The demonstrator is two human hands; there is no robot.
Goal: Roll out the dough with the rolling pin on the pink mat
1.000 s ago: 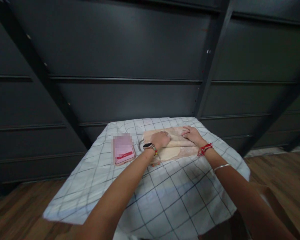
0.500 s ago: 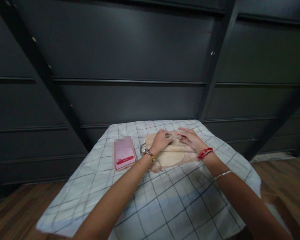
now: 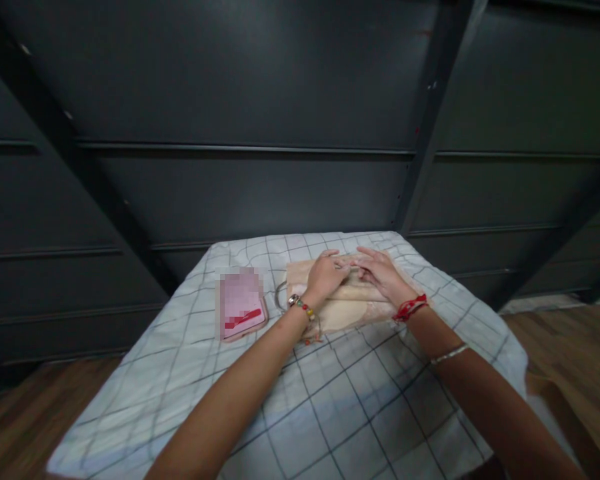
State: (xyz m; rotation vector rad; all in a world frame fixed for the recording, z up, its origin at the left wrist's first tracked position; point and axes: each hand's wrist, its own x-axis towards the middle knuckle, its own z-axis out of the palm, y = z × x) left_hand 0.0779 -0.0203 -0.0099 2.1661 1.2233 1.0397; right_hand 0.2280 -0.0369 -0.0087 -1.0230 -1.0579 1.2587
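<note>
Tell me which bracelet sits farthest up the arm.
The silver bangle on the right forearm; the red bracelet is closer to the right hand, and the beaded bracelet circles the left wrist.

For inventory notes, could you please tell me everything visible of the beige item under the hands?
The beige item lies flat on the checked cloth, roughly rectangular, and looks like fabric or paper. A fold or seam runs across it; a paler patch shows nearer the camera. A grey loop sits at its left edge. The left hand and right hand are over its far part; contact is unclear.
</note>
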